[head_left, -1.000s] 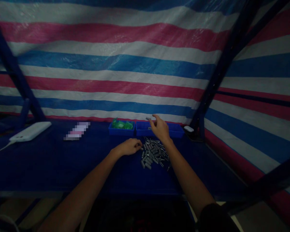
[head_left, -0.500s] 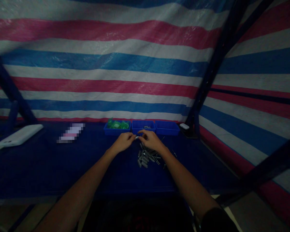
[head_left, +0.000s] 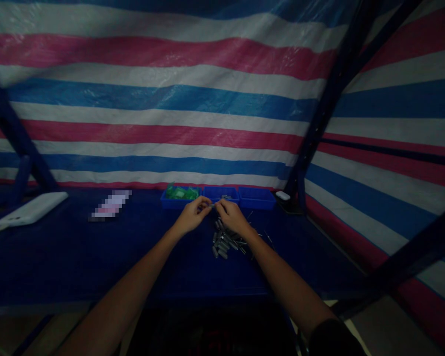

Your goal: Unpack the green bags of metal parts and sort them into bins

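Note:
My left hand (head_left: 193,214) and my right hand (head_left: 231,215) meet above the blue table, fingertips almost touching. Between them is a small grey part (head_left: 212,205), pinched from both sides; it is too small and dark to name. Just below my right hand lies a loose pile of small grey cylindrical pieces (head_left: 222,242), with several thin metal rods (head_left: 242,246) at its right side. Behind my hands stand a blue bin with green plastic packets (head_left: 181,192) and a middle blue bin (head_left: 220,191) holding a few small grey pieces.
A third blue bin (head_left: 256,199) stands at the right of the row, beside a small white case (head_left: 282,196). On the left of the table (head_left: 77,262) lie a white device with a cable (head_left: 33,208) and a phone with a blurred screen (head_left: 110,205). Striped sheeting hangs behind.
Both hands have turned a little around the small part. A whitish glint between the fingertips now shows as grey, and my right fingers are drawn closer together.

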A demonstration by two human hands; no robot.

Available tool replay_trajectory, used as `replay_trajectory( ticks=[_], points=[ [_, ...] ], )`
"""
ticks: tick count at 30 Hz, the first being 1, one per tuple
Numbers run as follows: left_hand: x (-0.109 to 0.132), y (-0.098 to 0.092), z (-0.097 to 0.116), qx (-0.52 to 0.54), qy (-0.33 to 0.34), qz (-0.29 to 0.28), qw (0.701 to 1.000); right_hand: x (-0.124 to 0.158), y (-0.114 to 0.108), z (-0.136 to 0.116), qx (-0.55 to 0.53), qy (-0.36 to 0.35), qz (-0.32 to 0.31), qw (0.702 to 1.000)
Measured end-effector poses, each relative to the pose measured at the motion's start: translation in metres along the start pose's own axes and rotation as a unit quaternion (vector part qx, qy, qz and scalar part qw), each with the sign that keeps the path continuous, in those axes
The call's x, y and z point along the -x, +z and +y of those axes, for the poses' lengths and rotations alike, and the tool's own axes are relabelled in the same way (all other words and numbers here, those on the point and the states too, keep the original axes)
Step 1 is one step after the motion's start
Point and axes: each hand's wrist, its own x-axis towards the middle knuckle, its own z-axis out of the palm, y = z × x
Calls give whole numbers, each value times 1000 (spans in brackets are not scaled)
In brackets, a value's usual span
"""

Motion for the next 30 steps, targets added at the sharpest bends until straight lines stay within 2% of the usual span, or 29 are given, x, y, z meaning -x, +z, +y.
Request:
replay_trajectory(
  ticks=[5, 10, 12, 14, 16, 19, 21, 23, 26, 28, 30],
  points=[
    [-1, 2, -3, 8, -13, 17, 1000, 4, -3, -5, 2, 3, -5, 1000],
    [-3, 7, -6, 13, -37, 20, 999, 5, -9, -12, 110, -62, -17, 992],
    [-2, 8, -4, 5, -44, 3, 999, 4, -12, -12, 139, -70, 2, 988],
    [1, 9, -2, -24, -38, -34, 998, 3, -15, -11, 134, -72, 58, 987],
    [5, 11, -1, -82, -1, -84, 993, 3, -20, -11, 105, -76, 152, 980],
    [10, 14, -5, -189, 65, -154, 968, 2, -28, -12, 64, -74, 294, 951],
    [11, 14, -9, -236, 80, -181, 951, -3, -33, -11, 68, -46, 327, 942],
    [11, 12, -11, -258, 81, -194, 943, -9, -37, -6, 94, 19, 283, 954],
    [10, 7, -9, -274, 64, -209, 937, -10, -38, 7, 122, 118, 125, 977],
    [10, 4, -8, -277, 54, -215, 935, -5, -36, 14, 114, 147, 36, 982],
    [10, 3, -8, -273, 60, -221, 934, 3, -31, 16, 92, 143, -19, 985]
  ],
)
